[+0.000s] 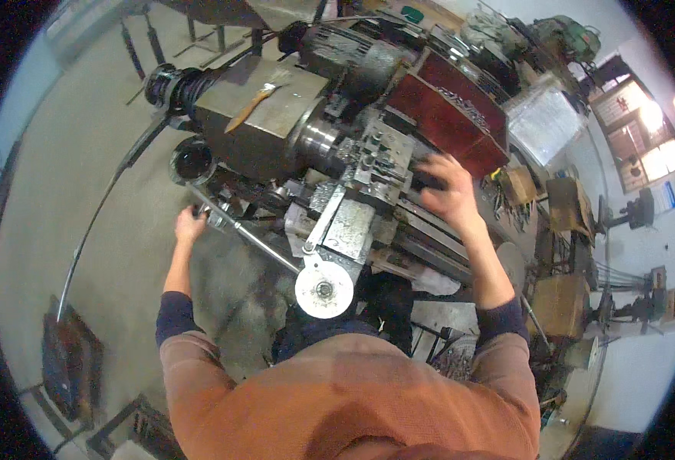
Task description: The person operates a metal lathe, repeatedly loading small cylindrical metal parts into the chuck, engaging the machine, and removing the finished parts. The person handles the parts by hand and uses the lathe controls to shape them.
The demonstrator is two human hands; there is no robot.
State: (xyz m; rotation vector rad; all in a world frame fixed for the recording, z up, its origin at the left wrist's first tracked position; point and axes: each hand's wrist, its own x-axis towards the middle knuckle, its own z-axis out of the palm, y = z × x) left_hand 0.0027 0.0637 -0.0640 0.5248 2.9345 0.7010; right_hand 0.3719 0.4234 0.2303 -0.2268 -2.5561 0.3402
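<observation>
I stand at a grey metal lathe (276, 115). My left hand (189, 225) is closed around a lever at the lathe's front lower left, near the long feed rod (253, 239). My right hand (448, 188) is spread over the machine bed to the right of the tool post and carriage (379, 161); it is blurred, and whether it grips anything I cannot tell. A round white handwheel (323, 289) sits on the apron just in front of my body. The chuck (318, 138) faces the carriage.
A paintbrush (257, 100) lies on top of the headstock. A red tray (448, 115) with metal chips sits behind the carriage. A dark round container (193, 161) stands at the lathe's left. Boxes and a drill press (640, 211) crowd the right side. Concrete floor (77, 176) lies left.
</observation>
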